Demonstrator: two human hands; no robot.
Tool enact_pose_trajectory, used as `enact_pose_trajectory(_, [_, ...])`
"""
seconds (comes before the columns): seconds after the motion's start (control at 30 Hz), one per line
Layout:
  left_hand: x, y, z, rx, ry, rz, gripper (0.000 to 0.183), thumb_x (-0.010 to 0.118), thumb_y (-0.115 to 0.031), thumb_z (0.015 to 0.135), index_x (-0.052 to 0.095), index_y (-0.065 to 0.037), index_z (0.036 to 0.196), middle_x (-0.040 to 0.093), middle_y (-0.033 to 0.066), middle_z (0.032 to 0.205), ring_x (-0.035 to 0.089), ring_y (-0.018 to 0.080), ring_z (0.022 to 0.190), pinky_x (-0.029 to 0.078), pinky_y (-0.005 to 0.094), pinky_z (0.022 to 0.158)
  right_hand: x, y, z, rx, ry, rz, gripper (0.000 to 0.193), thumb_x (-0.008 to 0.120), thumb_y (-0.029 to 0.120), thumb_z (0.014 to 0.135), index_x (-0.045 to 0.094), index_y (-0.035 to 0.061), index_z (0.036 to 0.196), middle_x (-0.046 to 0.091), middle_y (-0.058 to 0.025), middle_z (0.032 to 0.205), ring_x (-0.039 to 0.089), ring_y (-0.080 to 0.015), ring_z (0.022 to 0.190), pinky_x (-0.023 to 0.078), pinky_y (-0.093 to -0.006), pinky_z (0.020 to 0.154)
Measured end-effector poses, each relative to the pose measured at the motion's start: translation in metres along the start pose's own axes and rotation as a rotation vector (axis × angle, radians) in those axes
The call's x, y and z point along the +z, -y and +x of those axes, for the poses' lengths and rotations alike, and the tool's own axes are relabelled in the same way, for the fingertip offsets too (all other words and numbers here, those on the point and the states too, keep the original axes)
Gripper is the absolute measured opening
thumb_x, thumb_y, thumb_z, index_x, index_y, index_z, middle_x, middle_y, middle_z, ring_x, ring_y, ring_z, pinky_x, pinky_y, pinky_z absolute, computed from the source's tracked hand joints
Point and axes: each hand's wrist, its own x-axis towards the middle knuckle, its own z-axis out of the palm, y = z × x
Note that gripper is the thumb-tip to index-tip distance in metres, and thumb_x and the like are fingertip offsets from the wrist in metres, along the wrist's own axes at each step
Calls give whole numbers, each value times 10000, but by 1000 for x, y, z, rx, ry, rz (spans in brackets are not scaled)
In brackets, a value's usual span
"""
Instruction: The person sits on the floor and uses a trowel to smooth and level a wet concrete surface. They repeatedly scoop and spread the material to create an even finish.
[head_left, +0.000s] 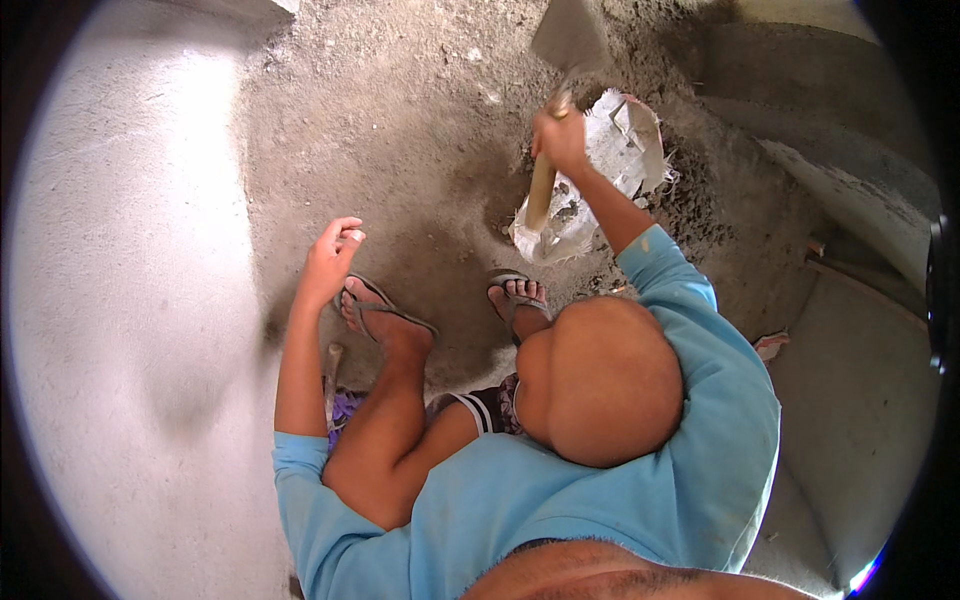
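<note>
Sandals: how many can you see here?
2. The left sandal is beside the left hand; the right sandal is just below the white sack in the picture. Any others could be hidden.

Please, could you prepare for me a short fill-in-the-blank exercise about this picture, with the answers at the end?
1. The right hand grips the trowel by its wooden ____.
2. The ragged sack below the right forearm is mostly ____ in colour.
3. The left hand is nearer to the ____ foot.
4. The person's shirt is light ____.

Missing words: handle; white; left; blue.
</note>
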Motion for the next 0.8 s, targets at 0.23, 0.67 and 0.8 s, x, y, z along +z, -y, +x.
enact_pose_trajectory(0.23, [-4, -4, 2, 0, -13, 19, 378, 601, -303, 984, 613, -32, 1247, 677, 122, 1107, 645, 198, 913, 507, 346, 837, -12, 21, 7, 60, 172, -270, 133, 624, 87, 797, 573, -35, 783, 591, -109, 563, 596, -198, 443, 480, -354, 422])
enact_pose_trajectory(0.67, [-3, -3, 10, 16, -3, 11, 375, 599, -299, 985, 619, -32, 1248, 683, 121, 1074, 650, 186, 917, 509, 333, 831, -8, 25, -5, 39, 154, -135, 97, 616, 73, 811, 557, -3, 800, 555, -65, 550, 538, -163, 416, 456, -349, 404])
enact_pose_trajectory(0.8, [-2, -1, 7, 12, -9, -11, 377, 605, -298, 983, 619, -30, 1249, 683, 127, 1068, 649, 183, 913, 510, 335, 825, -2, 22, -5, -1, 54, -24, 109, 617, 66, 806, 553, 0, 748, 553, -61, 547, 539, -159, 423, 456, -340, 407])
